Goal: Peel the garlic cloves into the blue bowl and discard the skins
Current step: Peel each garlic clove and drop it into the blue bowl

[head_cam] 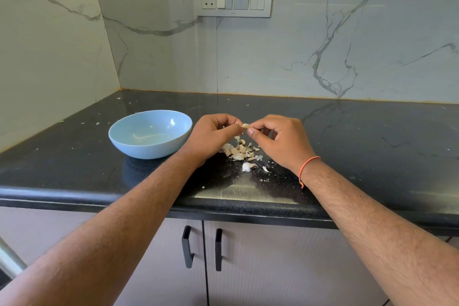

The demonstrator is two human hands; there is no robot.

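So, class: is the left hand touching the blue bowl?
Apart. The head view shows the left hand raised beside the bowl, pinching a clove with the right hand.

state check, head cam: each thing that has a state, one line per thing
left hand: pinching the garlic clove
right hand: pinching the same clove from the other side
garlic clove: held above the counter, between both hands
blue bowl: upright, no cloves visible inside
skins and cloves pile: loose on the counter, below the hands
cabinet doors: closed
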